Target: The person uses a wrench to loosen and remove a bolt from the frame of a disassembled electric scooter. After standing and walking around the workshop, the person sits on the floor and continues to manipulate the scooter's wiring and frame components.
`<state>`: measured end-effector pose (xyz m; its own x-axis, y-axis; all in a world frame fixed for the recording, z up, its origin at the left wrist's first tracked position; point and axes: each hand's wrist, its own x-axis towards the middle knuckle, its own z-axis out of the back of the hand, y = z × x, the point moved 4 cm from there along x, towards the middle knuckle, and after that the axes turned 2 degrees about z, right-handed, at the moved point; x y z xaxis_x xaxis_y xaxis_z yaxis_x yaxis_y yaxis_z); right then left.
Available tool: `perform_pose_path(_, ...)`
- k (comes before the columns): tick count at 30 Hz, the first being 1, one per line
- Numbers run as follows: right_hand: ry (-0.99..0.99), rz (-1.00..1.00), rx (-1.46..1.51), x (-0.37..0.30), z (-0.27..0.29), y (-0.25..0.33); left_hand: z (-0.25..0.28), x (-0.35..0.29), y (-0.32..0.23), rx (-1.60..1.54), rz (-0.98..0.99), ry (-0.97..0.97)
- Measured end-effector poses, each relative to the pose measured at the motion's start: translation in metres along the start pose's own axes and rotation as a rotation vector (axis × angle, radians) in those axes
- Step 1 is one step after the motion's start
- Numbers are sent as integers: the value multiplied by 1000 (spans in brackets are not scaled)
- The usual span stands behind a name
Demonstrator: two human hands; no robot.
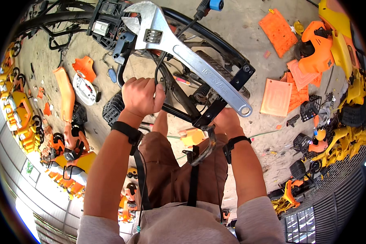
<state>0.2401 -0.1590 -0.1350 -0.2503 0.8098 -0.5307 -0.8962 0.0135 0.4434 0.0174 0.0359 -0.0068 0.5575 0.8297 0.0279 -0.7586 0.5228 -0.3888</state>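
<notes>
A big silver adjustable wrench (199, 65) lies slantwise across a black metal vehicle frame (221, 103), its jaws at the upper left and its holed handle end at the lower right. My left hand (143, 96) is closed in a fist at the left of the frame, around a thin black cable (158, 67) that rises from it. Below the wrench's handle end, my right hand (228, 120) is curled against the frame's end bracket. Its fingers are partly hidden, so what it grips does not show. A curved black metal bar (207, 150) hangs below the bracket.
Orange plastic panels (275, 97) and a large orange body part (317, 49) lie on the floor at right. At left are a long orange panel (64, 91) and a white part (84, 89). Yellow vehicles (22, 118) line the left side; black baskets (311, 106) lie at right.
</notes>
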Motion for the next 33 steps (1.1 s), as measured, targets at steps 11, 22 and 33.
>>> perform_pose_path(11, -280, 11, 136, 3, -23, -16, 0, 2, 0, -41, 16, 34)
perform_pose_path(22, -443, -18, 231, 22, -42, -30, 1, -2, -2, -26, 17, -12)
perform_pose_path(33, -227, 33, 221, 21, -68, -41, 1, 2, 0, -64, 19, -4)
